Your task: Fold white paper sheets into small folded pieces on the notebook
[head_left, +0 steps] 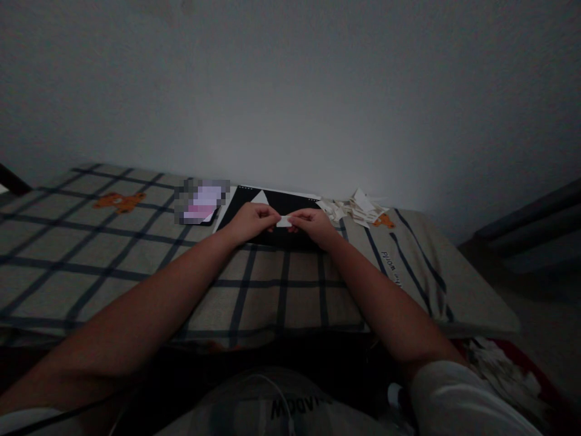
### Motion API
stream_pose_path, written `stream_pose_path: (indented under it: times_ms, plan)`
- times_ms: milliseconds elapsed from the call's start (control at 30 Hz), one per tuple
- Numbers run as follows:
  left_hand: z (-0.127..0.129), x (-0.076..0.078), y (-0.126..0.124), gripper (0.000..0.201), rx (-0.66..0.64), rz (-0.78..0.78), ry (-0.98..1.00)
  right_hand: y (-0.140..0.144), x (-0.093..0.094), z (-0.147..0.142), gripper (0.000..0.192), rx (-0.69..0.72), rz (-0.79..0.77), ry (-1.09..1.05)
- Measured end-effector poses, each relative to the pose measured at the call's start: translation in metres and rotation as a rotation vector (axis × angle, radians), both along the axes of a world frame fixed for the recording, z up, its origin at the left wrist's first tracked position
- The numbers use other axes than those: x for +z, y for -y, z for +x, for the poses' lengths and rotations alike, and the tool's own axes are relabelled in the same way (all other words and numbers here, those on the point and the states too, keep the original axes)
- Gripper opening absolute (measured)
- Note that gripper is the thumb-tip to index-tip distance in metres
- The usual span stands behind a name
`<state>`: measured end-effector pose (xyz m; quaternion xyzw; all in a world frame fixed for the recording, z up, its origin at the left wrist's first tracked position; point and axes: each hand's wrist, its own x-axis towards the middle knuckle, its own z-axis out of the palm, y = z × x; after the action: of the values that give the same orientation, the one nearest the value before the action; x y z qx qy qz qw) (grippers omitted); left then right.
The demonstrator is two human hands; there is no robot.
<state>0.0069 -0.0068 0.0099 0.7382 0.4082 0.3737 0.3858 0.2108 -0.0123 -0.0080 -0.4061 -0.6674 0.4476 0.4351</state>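
Observation:
Between my two hands is a small white piece of paper (284, 221), held level above a black board (290, 237). My left hand (255, 223) pinches its left end between thumb and fingers. At the other end, my right hand (316, 225) is closed on it the same way. Behind my left hand a white paper triangle (261, 197) lies on the board. Just past my right hand is a loose heap of folded white paper pieces (363, 208). My fingers cover both ends of the held paper, so its folds cannot be made out.
A checked cloth (181, 260) covers the table, which stands against a grey wall (290, 91). Left of the board lies a phone-like device (202, 203) with a blurred screen. More white paper pieces (503, 369) sit in something red at the lower right.

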Motion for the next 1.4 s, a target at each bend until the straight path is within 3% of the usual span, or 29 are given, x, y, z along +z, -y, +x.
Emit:
stream_pose_path:
  times_ms: [233,533,733,1067,1167,1400]
  plan:
    - [0.001,-0.0015,0.0023,0.023,0.0,0.083,-0.058,0.0019,-0.0029,-0.0032,0.029,0.021,-0.007,0.004]
    - [0.0042,-0.0021,0.0052,0.023,-0.001,0.129,-0.062,0.0043,0.0043,-0.0022,0.027,-0.031,0.173,0.155]
    - [0.0021,0.0018,0.0052,0.031,0.036,0.144,-0.033,0.0024,0.0046,-0.0026,0.029,-0.084,0.055,-0.015]
    - [0.0014,-0.0014,0.0027,0.026,0.004,0.062,-0.088,0.0018,0.0066,0.0024,0.025,-0.031,0.091,0.155]
    - [0.0011,-0.0032,0.0014,0.028,-0.01,0.077,-0.094,0.0023,0.0065,0.0016,0.027,-0.046,0.069,0.105]
    - [0.0021,-0.0006,0.0011,0.03,0.087,0.084,-0.003,-0.0023,-0.0029,0.0,0.03,0.001,-0.031,-0.022]
